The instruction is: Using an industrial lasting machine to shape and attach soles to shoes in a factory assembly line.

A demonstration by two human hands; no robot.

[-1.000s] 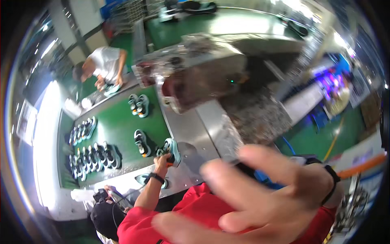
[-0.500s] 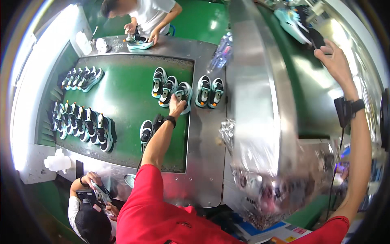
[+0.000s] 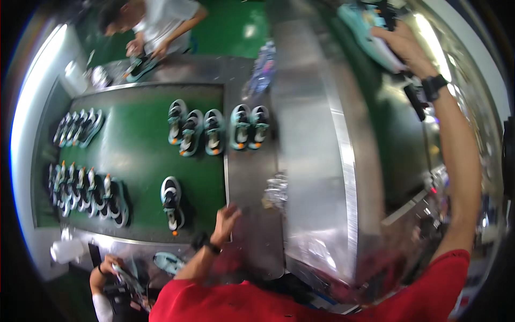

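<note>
The right hand point(image 3: 403, 47) grips a pale-blue shoe point(image 3: 360, 33) at upper right. The left hand point(image 3: 223, 226), empty with loosely bent fingers, is by the green table point(image 3: 139, 139) and its steel border point(image 3: 260, 231) at lower centre; 2 rows of shoes point(image 3: 88, 190) line the table's left, and a co-worker point(image 3: 167, 24) bends at upper left near green floor point(image 3: 238, 37).

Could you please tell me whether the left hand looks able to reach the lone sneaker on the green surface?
Probably yes: the left hand appears empty and is close to the lone sneaker, with nothing visible standing between them.
</note>
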